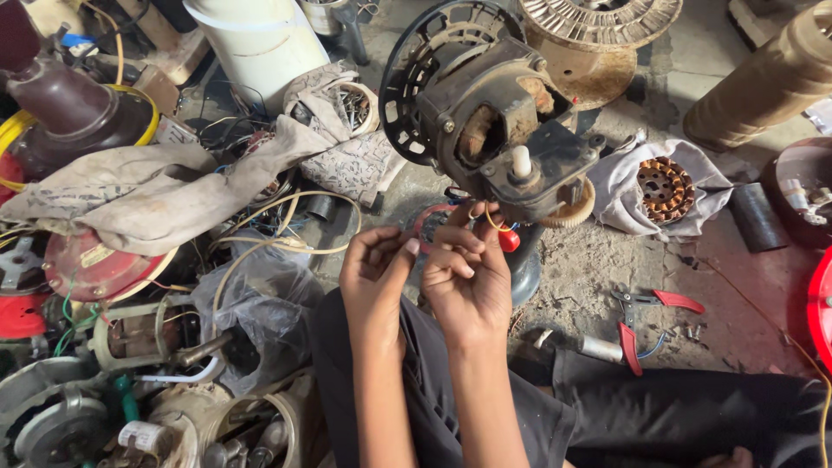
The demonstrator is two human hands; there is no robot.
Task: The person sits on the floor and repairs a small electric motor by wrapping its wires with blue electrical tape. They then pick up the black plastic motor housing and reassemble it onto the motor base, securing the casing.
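Note:
A dusty black fan motor assembly [494, 121] with a round guard ring behind it stands upright on the floor in front of me. Thin yellow and red wires [496, 224] hang from its underside, next to a small red cap [509, 240]. My right hand [468, 277] pinches the yellow wire just below the motor housing. My left hand [374, 273] is beside it, fingertips curled toward the same wires and touching the right hand's fingers. Both forearms rise from my lap, over dark trousers.
Red-handled pliers [646, 321] lie on the concrete floor at right. A copper stator [665, 188] rests on a white cloth. At left are piles of motor parts, rags [156, 195], cables and a plastic bag [260, 299]. A rusty spool [598, 35] stands behind.

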